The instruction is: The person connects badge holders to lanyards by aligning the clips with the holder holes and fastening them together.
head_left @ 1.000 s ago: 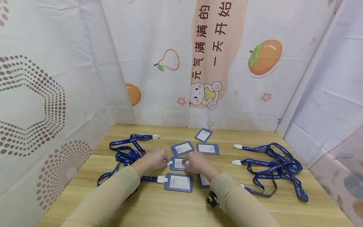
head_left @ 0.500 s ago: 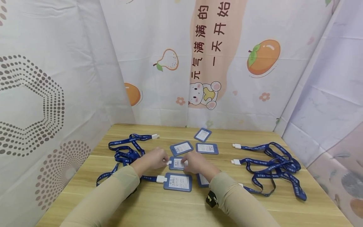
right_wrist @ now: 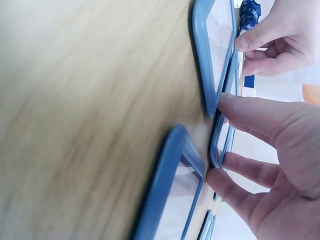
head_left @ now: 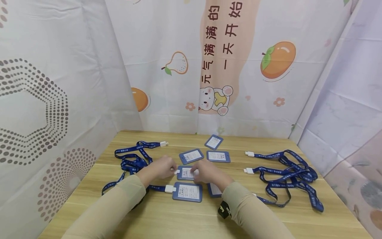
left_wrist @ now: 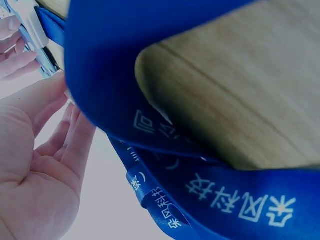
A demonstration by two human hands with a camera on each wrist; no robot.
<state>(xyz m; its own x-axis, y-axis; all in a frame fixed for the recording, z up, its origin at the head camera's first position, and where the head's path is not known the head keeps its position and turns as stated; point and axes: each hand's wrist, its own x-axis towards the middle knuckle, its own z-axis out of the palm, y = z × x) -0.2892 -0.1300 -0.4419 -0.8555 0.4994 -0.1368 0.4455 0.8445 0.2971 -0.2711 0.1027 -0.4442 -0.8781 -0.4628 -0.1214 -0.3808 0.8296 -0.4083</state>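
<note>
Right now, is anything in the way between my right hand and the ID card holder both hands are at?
Nothing visible is; your right hand grips the ID card holder at its right end. Your left hand pinches the white clip at the other end. The front card holder lies close by without coming between.

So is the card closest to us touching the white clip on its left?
Touching. The head view shows the white clip reaching over the left edge of the closest card.

Both hands [head_left: 163, 167] [head_left: 208, 171] at a blue card holder [head_left: 185, 173]
</note>
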